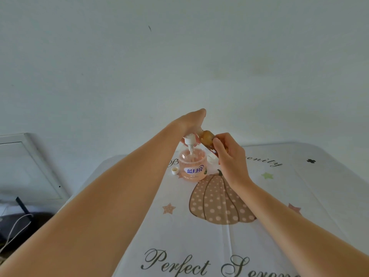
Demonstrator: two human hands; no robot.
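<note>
1. The left hand [189, 122] comes down from above onto the pump head [188, 140] of the pink soap bottle [192, 166], with its fingers curled around the pump head.
2. The pink soap bottle stands upright on the counter [299, 196], just behind the pumpkin print [217, 200].
3. The right hand [229, 156] grips a small amber bottle [207, 137] and holds it in the air, tilted, with its neck pointing up and left at the left hand's fingers.
4. Whether the neck touches the pump spout cannot be told.
5. A small white cap [174, 170] lies open side up on the counter, just left of the soap bottle.
6. A framed panel [30, 166] leans at the far left.
</note>
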